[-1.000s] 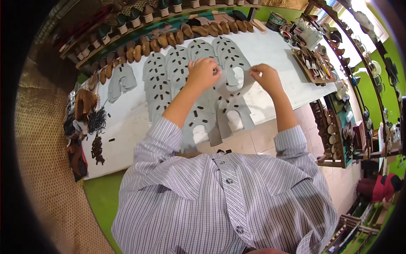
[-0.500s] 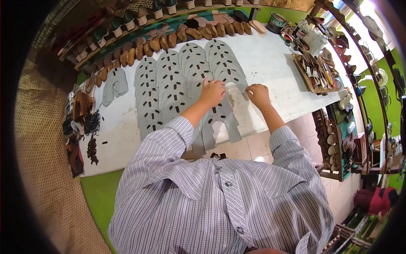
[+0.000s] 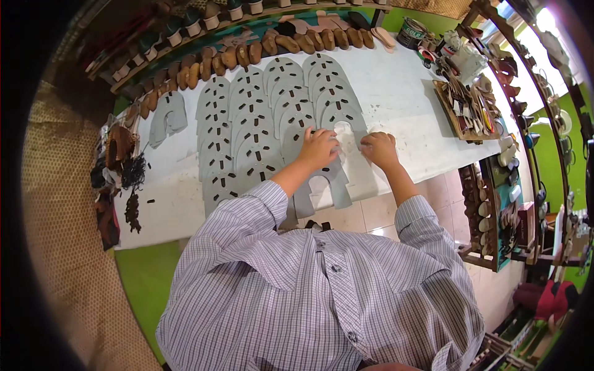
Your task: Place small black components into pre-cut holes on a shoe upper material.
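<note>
Rows of overlapping grey U-shaped shoe upper pieces [image 3: 252, 128], each with small dark brown tabs, cover the middle of the white table. My left hand [image 3: 319, 149] rests over the right-hand row, its fingers loosely bent and apart, touching the left leg of a grey U-shaped piece [image 3: 339, 106]. Across that piece's opening, my right hand [image 3: 380, 149] has its fingers curled together at the end of the right leg. Its fingertips seem to pinch the edge. Below my left hand lies another grey piece [image 3: 336, 185] at the table's near edge.
Brown shoe lasts [image 3: 255, 53] line the table's back. A lone grey piece [image 3: 168, 116] and dark scraps [image 3: 133, 173] lie at left. Toward the right stand a wooden tray [image 3: 461, 117] of tools and a can [image 3: 411, 32]. Shelves of shoes [image 3: 513, 99] rise beyond.
Both hands have come a little nearer to me along the right-hand row. My right hand's fingers have slid down along the right leg of the grey piece.
</note>
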Available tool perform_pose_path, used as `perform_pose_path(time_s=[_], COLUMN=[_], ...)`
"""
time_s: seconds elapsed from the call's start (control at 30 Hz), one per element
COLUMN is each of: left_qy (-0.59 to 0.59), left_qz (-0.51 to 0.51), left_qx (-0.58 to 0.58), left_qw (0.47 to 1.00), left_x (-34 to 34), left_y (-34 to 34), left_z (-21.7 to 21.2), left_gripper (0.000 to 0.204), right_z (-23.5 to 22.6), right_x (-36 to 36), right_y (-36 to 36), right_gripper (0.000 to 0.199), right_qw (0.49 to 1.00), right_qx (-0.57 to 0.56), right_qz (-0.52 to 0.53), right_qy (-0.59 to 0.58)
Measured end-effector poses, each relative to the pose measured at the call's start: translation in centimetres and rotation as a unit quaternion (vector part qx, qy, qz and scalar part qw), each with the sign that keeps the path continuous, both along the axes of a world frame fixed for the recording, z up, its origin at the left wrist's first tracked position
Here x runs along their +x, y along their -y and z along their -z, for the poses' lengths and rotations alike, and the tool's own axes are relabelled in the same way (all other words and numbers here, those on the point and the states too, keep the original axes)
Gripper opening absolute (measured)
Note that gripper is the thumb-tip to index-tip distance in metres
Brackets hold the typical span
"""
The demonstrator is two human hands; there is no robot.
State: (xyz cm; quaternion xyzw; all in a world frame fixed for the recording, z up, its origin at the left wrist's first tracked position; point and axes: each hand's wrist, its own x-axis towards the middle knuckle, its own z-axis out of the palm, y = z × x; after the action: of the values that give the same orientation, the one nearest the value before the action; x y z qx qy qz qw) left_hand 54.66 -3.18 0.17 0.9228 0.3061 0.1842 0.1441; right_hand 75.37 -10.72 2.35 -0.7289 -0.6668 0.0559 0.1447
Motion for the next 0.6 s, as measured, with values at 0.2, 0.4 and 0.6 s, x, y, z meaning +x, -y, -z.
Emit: perform_pose_path(time_s=[0.2, 0.4, 0.6], left_qy=[-0.033, -0.036, -0.017], left_qz=[0.005, -0.063, -0.174], left_qx=[0.031, -0.001, -0.029], left_qw=[0.999, 0.997, 0.984], left_x=[-1.4, -5.4, -13.7], left_y=[0.9, 2.0, 2.3], left_z=[1.3, 1.9, 0.8], left_gripper=[0.050, 0.052, 0.047], right_z=[1.1, 2.3, 1.7], right_x=[-1.5, -5.6, -11.9], right_y=[0.0, -0.4, -2.1], right_gripper=[0.028, 0.029, 0.023], right_qw=[1.000, 0.999, 0.989], right_qx=[0.011, 0.036, 0.068], right_qz=[0.011, -0.028, -0.109], right_qy=[-0.018, -0.008, -0.072])
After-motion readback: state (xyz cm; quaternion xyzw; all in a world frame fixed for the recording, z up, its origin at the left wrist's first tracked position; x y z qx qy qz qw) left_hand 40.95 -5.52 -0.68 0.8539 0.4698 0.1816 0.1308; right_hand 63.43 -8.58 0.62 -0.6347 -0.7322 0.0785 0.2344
